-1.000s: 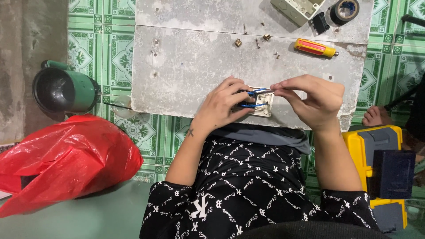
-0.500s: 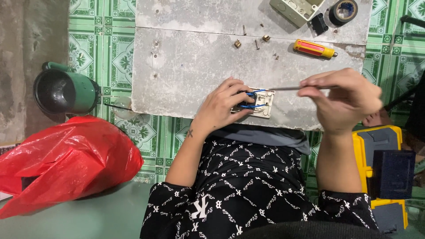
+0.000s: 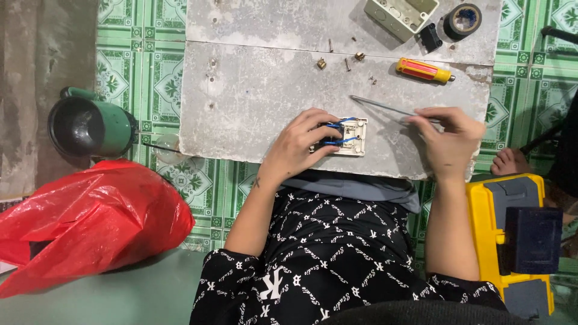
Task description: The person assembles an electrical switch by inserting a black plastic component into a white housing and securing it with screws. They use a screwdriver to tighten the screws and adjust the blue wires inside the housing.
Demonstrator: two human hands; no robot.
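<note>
Now your left hand clamps the white switch module while your right hand pinches a thin screwdriver.

Green patterned floor tiles, grey concrete slab, even light

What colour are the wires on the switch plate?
Blue wires, clearest in the head view.

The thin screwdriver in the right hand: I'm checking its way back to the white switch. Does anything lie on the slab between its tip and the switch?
Nothing visible does. The thin screwdriver in the right hand points toward the switch, which the left hand holds, with bare grey slab between. The loose screws and the orange screwdriver lie farther up, off that line.
</note>
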